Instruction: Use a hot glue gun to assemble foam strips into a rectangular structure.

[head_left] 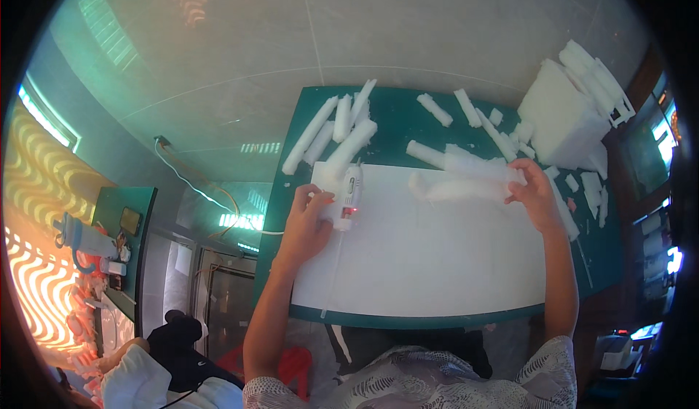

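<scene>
A white glue gun with a small red light lies on the white board, its nozzle pointing to the far side. A long clear glue stick runs from its rear toward the near edge. My left hand is curled around the gun's handle side, partly hiding it. Farther right, my right hand pinches the right end of a soft white padding strip between thumb and fingers. The strip stretches leftward over the board and curves at its left end.
Several white padding rolls lie on the green table beyond the board. A big white block stands at the far right among scraps. The pale cord trails off left. Another person is at lower left, near a red stool.
</scene>
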Motion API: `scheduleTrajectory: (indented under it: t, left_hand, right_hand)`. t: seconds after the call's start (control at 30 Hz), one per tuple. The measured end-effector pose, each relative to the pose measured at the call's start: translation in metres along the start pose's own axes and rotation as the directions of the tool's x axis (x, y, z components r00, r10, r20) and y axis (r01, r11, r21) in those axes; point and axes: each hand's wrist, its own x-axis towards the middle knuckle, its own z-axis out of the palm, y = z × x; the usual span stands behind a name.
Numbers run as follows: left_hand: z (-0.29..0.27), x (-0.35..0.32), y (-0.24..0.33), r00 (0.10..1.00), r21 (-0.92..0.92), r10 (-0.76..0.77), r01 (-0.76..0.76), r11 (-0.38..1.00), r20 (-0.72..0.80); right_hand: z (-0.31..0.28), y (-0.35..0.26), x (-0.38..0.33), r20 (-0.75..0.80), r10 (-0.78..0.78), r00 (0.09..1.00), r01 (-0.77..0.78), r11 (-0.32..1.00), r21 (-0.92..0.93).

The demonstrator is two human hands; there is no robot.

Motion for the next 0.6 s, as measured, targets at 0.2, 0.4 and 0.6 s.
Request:
scheduleTrajectory:
  t: [0.2, 0.4, 0.6]
  left_hand:
    - [0.004, -0.003, 0.001, 0.999, 0.065, 0.053, -0.053, 0.996, -0.007]
    - [-0.003, -0.004, 0.012, 0.998, 0.176, -0.014, 0.002, 0.984, 0.068]
    - [-0.003, 0.014, 0.060, 0.996, 0.123, 0.077, -0.083, 0.989, 0.052]
  right_hand:
    - [-0.009, -0.009, -0.010, -0.086, -0.001, 0.996, 0.008, 0.997, 0.082]
    - [-0.016, -0.008, -0.019, -0.080, -0.017, 0.997, 0.021, 0.998, 0.054]
    - [-0.016, 0.001, -0.027, -0.062, 0.001, 0.998, 0.001, 1.000, 0.030]
